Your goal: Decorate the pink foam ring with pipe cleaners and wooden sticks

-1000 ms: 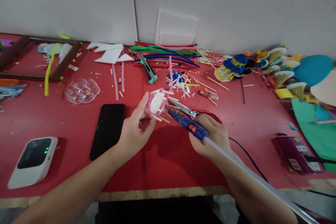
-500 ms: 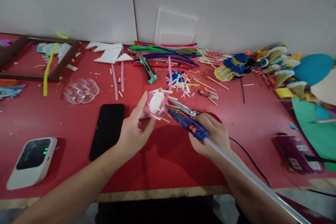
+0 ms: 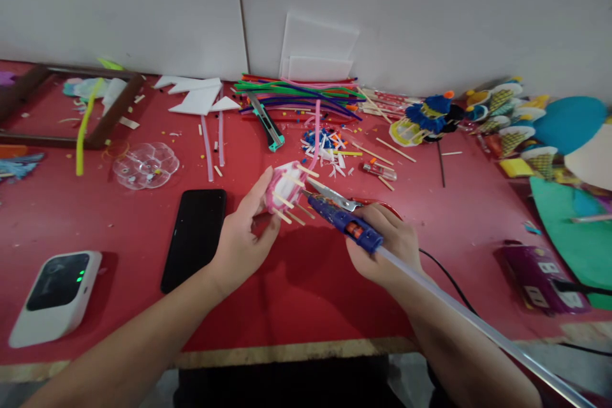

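My left hand [image 3: 243, 239] pinches a small white craft piece [image 3: 285, 188] wrapped in pink pipe cleaner, with several thin wooden sticks poking out of it. It is held just above the red table [image 3: 296, 293]. My right hand [image 3: 389, 248] grips a blue hot glue gun [image 3: 345, 224] with a long clear glue stick [image 3: 478, 328] trailing back along my forearm. The gun's nozzle points at the right side of the craft piece, very near it. Red-handled scissors [image 3: 351, 204] lie on the table under the gun.
A black phone [image 3: 195, 236] lies left of my hand, a white device with green lights [image 3: 55, 296] further left. Pipe cleaners [image 3: 299, 95], a utility knife [image 3: 268, 124], cut scraps, a clear plastic dish [image 3: 145, 164] and finished crafts [image 3: 502, 118] crowd the back. A purple power strip [image 3: 545, 277] sits right.
The craft piece has tilted a little in my left hand, its pink tail now standing more upright. The glue gun has stayed at the piece's side, shifting only slightly.
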`<state>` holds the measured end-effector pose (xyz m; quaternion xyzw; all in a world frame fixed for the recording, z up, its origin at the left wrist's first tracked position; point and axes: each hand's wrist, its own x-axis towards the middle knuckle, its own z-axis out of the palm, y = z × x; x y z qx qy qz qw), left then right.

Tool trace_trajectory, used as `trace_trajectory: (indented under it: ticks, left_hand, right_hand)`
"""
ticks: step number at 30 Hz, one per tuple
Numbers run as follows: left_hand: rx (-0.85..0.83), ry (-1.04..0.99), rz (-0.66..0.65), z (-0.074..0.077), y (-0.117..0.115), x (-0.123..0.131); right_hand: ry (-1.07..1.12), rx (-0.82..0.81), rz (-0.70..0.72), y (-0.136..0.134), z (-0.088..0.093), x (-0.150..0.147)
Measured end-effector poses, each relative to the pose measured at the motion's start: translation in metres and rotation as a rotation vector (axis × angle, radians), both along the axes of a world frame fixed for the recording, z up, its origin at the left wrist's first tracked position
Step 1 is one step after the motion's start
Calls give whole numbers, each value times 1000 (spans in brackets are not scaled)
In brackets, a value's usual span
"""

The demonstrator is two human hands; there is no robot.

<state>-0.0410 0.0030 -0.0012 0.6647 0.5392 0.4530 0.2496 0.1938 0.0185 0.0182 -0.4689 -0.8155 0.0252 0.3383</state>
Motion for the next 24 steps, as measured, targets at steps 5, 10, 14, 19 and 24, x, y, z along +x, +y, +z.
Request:
trace_trajectory:
  ticks: [5,10,14,19,24]
  left_hand:
    - [16,26,-6,-1,0,0]
    - [-15,-14,-19,-2,1,-1]
    - [-35,-33,-19,-1,1,0]
    - [-60,-79,-39,1,0,1]
    - [-67,-78,-46,0,1,0]
  right_hand:
    - [-28,-6,1,0,-1,0]
    - [-42,-9,5,1,-3,-1]
    - [-39,-8,6,1,-3,-1]
    - [-48,5,5,2,-1,-2]
    - [-57,20,7,2,-1,-2]
